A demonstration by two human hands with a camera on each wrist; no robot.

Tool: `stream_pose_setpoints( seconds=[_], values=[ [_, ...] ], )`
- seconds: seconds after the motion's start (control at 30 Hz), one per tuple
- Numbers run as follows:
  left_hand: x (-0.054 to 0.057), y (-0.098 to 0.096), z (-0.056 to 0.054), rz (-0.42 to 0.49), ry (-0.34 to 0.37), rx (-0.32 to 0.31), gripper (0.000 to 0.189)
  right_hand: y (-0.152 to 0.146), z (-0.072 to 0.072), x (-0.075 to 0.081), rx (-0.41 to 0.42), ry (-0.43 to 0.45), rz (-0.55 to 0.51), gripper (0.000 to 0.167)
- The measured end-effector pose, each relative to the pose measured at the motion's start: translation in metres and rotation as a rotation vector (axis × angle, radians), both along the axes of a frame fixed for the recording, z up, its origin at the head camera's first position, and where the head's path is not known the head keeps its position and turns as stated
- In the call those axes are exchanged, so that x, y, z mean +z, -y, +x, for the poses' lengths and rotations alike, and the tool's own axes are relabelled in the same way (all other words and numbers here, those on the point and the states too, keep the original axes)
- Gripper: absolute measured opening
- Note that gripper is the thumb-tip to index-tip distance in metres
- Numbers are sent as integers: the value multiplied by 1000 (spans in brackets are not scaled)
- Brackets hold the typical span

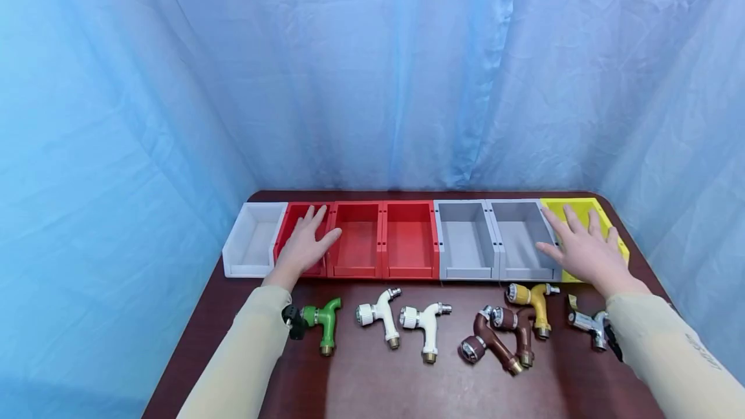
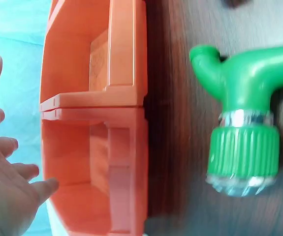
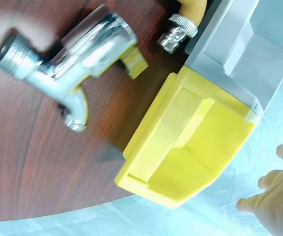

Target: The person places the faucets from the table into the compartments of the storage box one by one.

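Note:
My left hand, fingers spread and holding nothing, hovers over the leftmost red bin. On the right, my right hand is spread above the yellow bin and the edge of the grey bin beside it. A green tap lies by the left wrist; its ribbed knob shows large in the left wrist view. Near the right wrist lie a chrome tap with a small yellow lever and a yellow tap. Both hands are away from the taps.
Two white taps lie mid-table, with two brown taps overlapping to their right. A white bin begins the row at the left; red, grey and yellow bins follow. Blue curtains hang around the dark wooden table.

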State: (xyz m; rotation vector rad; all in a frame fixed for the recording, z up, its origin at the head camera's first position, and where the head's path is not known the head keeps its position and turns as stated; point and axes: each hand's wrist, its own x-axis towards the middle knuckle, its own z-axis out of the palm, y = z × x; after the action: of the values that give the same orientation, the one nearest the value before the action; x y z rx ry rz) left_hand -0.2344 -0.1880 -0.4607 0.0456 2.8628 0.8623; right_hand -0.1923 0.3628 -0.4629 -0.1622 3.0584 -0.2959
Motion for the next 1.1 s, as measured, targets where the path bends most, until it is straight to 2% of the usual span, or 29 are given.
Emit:
stream_pose_setpoints(
  seconds=[0.13, 0.3, 0.43, 0.73, 0.87, 1.1],
  values=[
    [-6, 2, 1, 144, 37, 56, 89, -5, 7, 1, 49, 15, 28, 85],
    [-14, 5, 1, 285, 68, 159, 84, -13, 16, -1, 80, 54, 44, 87],
    [-17, 7, 1, 363, 96, 217, 81, -20, 24, -4, 107, 70, 34, 90],
    [-25, 7, 1, 428, 105, 240, 67, -37, 49, -16, 209, 52, -50, 89],
    [-27, 7, 0, 483, 134, 261, 61, -43, 59, -23, 253, 37, -87, 90],
    [-31, 6, 1, 536, 162, 286, 58, -50, 78, -42, 328, -72, -170, 92]
  ],
)
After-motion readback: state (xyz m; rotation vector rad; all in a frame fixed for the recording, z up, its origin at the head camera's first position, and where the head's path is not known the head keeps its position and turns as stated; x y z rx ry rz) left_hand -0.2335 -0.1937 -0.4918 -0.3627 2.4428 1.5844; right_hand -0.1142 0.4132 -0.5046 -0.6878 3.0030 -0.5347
